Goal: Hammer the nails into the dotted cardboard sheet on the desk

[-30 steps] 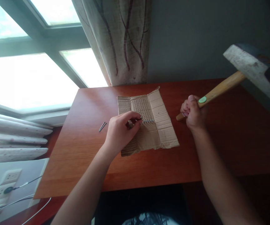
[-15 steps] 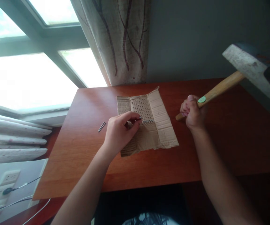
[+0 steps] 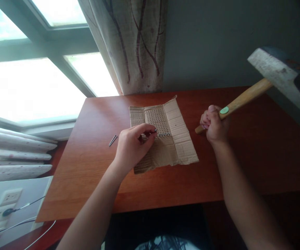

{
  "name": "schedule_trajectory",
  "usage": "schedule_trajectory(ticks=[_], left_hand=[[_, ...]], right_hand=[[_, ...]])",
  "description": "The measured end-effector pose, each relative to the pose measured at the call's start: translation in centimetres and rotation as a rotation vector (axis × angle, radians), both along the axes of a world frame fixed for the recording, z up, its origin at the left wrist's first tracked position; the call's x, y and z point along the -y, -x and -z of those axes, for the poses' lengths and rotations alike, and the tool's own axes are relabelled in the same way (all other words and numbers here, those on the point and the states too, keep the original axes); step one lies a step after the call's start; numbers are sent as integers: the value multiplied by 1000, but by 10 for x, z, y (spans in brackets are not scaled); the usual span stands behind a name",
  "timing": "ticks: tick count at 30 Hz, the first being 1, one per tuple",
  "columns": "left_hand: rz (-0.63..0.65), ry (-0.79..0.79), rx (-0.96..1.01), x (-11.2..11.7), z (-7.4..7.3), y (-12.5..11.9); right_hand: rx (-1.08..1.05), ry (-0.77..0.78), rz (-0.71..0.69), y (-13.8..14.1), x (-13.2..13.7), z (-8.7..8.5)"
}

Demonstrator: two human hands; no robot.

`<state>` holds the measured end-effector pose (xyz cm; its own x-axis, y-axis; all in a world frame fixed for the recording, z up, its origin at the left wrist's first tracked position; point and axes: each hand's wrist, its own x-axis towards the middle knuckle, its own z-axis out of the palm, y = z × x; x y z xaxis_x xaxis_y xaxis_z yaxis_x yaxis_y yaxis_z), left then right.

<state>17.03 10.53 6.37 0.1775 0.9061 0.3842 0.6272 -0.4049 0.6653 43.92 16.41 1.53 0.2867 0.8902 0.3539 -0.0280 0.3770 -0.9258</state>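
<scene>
- Nearest me, the front edge of the reddish-brown wooden bench [image 3: 170, 194] runs across ahead of my body.
- On it, about midway across, lies a creased sheet of brown corrugated cardboard [image 3: 185, 147], its folded side panels uneven.
- My left hand [image 3: 136, 142] is over the cardboard, thumb and forefinger pinched narrow on what looks like a thin metal nail [image 3: 155, 131], mostly hidden by my fingers.
- Left of that hand, apart from the cardboard, two loose silvery metal nails [image 3: 113, 140] lie on the bench.
- Just beyond my fingertips, a row of small shiny heads [image 3: 165, 134] borders a grid of dark dots [image 3: 155, 118].
- My right hand [image 3: 215, 125] is closed round the pale wooden handle of a grey steel-headed hammer [image 3: 259, 88], its head raised well away from the nail.
- I judge the step to be steadying the nail; the next move calls for an upright shank, a light, controlled tap and clear fingertips.
</scene>
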Motion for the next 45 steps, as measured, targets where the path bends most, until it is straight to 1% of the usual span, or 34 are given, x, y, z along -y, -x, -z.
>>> schedule_trajectory(ticks=[7, 12, 17, 26, 31, 39, 45], left_hand=[[19, -8, 20, 0, 0, -2], [7, 23, 41, 0, 1, -1], [-4, 22, 53, 0, 1, -1], [0, 24, 46, 0, 2, 0], [26, 23, 25, 0, 2, -1], [29, 15, 15, -1, 5, -1], [15, 35, -6, -1, 6, -1]], right_hand=[[-7, -13, 0, 0, 0, 1], [4, -14, 1, -1, -1, 1], [2, -18, 1, -1, -1, 2], [-22, -26, -7, 0, 0, 2], [-28, -28, -21, -1, 0, 2], [-5, -19, -26, -1, 1, 1], [72, 20, 12, 0, 1, -1]])
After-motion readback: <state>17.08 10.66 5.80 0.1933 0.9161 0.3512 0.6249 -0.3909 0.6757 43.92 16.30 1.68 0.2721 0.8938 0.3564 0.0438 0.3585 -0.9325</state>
